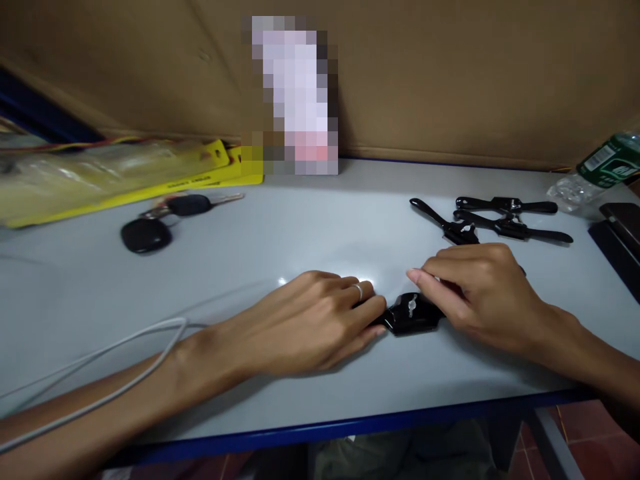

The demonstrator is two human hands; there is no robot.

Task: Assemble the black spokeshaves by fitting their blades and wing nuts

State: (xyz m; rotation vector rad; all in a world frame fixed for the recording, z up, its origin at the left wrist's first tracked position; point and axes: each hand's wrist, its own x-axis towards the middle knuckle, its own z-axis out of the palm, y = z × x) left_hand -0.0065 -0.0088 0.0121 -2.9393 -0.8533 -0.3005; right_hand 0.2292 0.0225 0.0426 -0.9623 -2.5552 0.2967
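Left hand (320, 323) closes on one handle of a black tool (424, 315) lying just right of that grip, long axis running crosswise on the counter (325, 220) toward an equally near right hand (493, 293), half-curled, its hold unclear

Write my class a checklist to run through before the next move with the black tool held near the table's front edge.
1. Left hand on the tool: ok, its fingers close over the left end.
2. Right hand gripping the other end: cannot tell, the hand hides it.
3. Silver screw in view: ok, uncovered.
4. Screw tight: cannot tell from a still picture.
5. Cable off the left arm: not ok, it lies across the forearm.
6. Keys away from both hands: ok, they lie well apart.
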